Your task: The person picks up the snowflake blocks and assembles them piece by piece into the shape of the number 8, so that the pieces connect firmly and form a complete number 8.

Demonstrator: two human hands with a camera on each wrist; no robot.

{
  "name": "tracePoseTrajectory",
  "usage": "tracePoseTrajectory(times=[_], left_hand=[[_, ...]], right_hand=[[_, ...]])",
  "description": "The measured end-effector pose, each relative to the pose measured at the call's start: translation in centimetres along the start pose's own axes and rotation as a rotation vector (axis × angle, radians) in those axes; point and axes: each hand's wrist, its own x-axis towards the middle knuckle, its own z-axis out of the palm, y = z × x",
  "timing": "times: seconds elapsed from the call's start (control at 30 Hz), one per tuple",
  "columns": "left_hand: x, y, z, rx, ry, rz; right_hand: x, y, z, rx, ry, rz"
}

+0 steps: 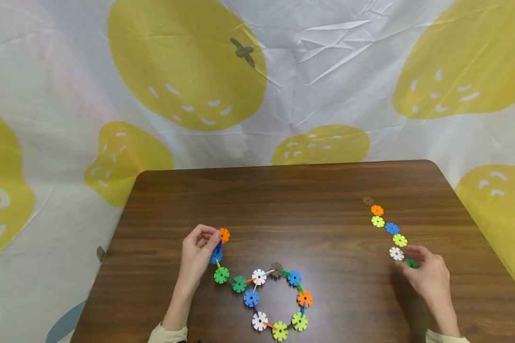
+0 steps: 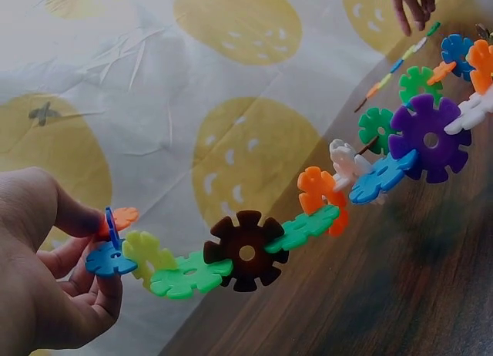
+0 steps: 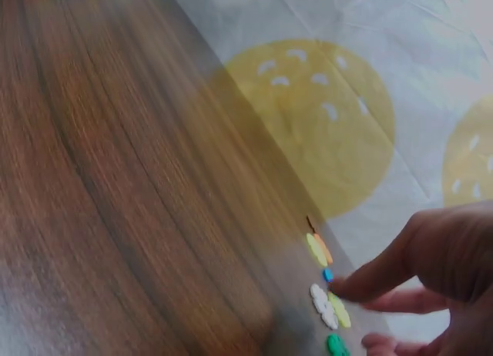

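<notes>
My left hand [image 1: 197, 252] pinches the end of a chain of notched plastic flower discs, by an orange disc [image 1: 224, 235]. In the left wrist view, blue discs [image 2: 110, 260] hang just below the fingertips. From there the chain runs down through green discs [image 1: 221, 275] to a ring of interlocked discs [image 1: 280, 331] on the table. My right hand [image 1: 430, 271] is at the right, over a loose row of discs. Its fingers, parted in the right wrist view, are beside a white disc [image 1: 396, 254] and a partly covered green disc [image 1: 411, 263]. Contact there is unclear.
Further up the loose row lie yellow [image 1: 400, 240], blue [image 1: 392, 228], orange [image 1: 377, 210] and brown discs [image 1: 367, 200]. Everything is on a brown wooden table [image 1: 257, 205]. A lemon-patterned cloth [image 1: 309, 85] hangs behind its far edge.
</notes>
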Motion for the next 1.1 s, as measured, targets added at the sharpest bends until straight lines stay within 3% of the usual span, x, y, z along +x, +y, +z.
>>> tracePoseTrajectory(times=[0.43,0.77,0.93,1.1], left_hand=[[-0.1,0.5,0.1,-0.035,-0.025,0.012],[0.0,0.8,0.6,-0.039,-0.053,0.026],[0.0,1.0,1.0,-0.045,-0.068,0.038],[0.0,1.4,1.5,-0.038,-0.086,0.068]], right_hand=[[0.0,1.1,0.0,-0.048,-0.029,0.103],[0.5,1.2,-0.8,-0.086,-0.132,0.123],[0.5,0.6,-1.0,-0.071,-0.09,0.048],[0.7,-1.3,-1.2,-0.024,-0.014,-0.032]])
